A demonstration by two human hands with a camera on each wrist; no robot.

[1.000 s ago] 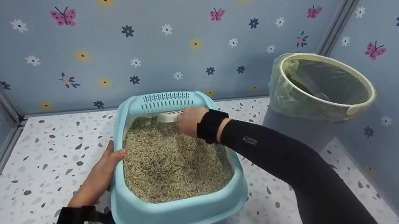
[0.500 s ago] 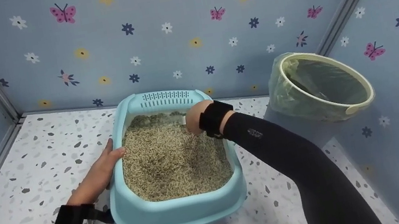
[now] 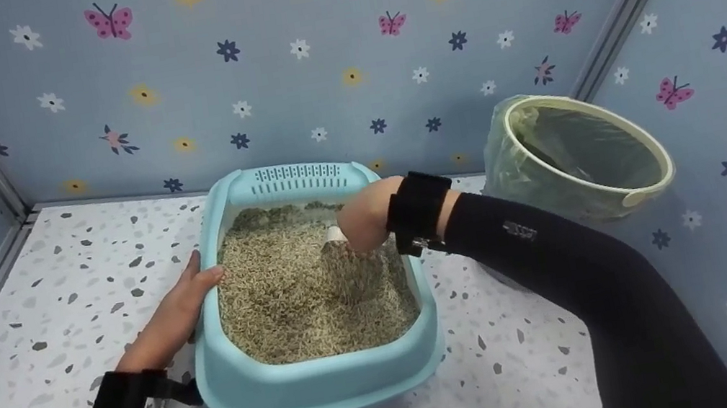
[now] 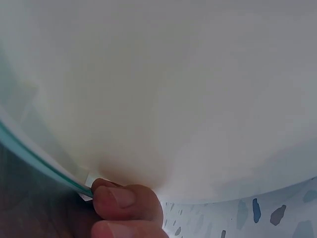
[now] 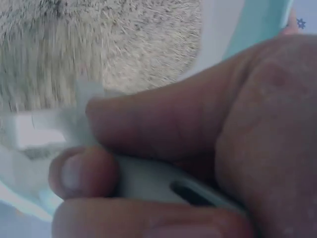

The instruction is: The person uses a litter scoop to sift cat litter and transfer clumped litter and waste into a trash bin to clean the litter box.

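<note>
A light-blue litter box full of pale, grainy litter stands on the speckled surface. My left hand grips its left rim, thumb on top; in the left wrist view, curled fingertips show under the edge. Over the right half of the litter, my right hand holds a white litter scoop, and grains stream down below it. Thumb and fingers wrap the scoop's handle in the right wrist view. Most of the scoop is hidden behind the hand in the head view.
To the right stands a trash bin with a cream ring and a translucent green liner, partly behind my right arm. Darker clumped litter lies along the box's far end. A flowered back wall rises close behind the box.
My right hand has moved the scoop from the far end of the box rightward and nearer to me, and litter now falls from it. The left hand keeps its hold on the rim.
</note>
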